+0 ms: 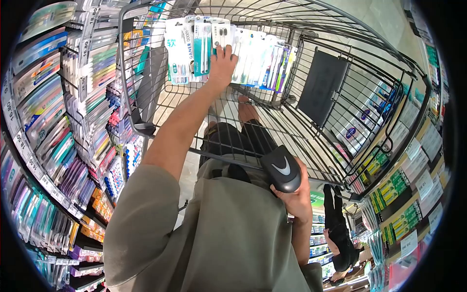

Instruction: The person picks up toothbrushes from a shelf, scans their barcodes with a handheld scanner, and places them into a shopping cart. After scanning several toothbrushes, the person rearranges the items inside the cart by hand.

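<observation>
My left hand (pixel 224 67) reaches into the wire shopping cart (pixel 272 114), its fingers spread over the lower part of a white toothbrush pack (pixel 221 32) with dark brush heads. Just left of it lies a teal toothbrush pack (pixel 202 46), and farther left are white packs (pixel 176 53) with teal print. A row of toothbrush packs (pixel 258 58) extends to the right of the hand. Close to my torso, my right hand (pixel 298 194) is wrapped around a black handheld scanner (pixel 281 169) with a silver crescent on its rounded head.
Shelves of hanging toothbrush packs (pixel 53 114) with price strips rise close on the left. On the right are a shelf with green-and-yellow boxes (pixel 389 189) and price tags. A dark flap (pixel 322 87) hangs inside the cart. Another person (pixel 340 238) in black is at lower right.
</observation>
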{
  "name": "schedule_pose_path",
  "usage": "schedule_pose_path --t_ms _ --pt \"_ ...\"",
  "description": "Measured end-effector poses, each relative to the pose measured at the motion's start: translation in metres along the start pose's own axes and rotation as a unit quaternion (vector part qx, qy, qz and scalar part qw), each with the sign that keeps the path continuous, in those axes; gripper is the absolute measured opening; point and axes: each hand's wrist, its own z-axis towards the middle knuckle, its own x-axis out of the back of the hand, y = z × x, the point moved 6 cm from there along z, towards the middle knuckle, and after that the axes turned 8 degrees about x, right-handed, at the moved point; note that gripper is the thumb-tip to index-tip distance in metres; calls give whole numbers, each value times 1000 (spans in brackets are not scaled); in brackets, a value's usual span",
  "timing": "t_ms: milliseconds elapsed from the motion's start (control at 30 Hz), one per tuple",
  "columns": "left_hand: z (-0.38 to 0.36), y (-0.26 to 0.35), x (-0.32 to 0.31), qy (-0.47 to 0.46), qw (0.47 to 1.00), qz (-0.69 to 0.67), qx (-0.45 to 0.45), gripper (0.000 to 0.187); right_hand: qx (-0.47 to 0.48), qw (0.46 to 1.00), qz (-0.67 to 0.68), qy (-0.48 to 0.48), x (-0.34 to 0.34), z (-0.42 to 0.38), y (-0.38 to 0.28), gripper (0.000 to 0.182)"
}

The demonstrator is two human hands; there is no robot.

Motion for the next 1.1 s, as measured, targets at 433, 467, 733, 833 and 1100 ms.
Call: schedule_pose_path --t_ms 433,467,733,833,1100 --pt "2 -22 20 27 999 -14 22 39 24 999 -26 1 -3 4 -3 84" --pt "1 -22 22 23 1000 -2 16 41 24 999 -28 1 -3 4 -3 84" --pt "-5 -25 23 26 1000 -11 10 41 20 999 -34 3 -3 0 -1 84" --pt "-7 -24 25 28 999 -20 10 42 25 1000 -8 7 -3 -1 5 84" --pt "-31 -17 58 -141 988 -66 -5 33 61 997 -10 -39 -25 -2 -3 85"
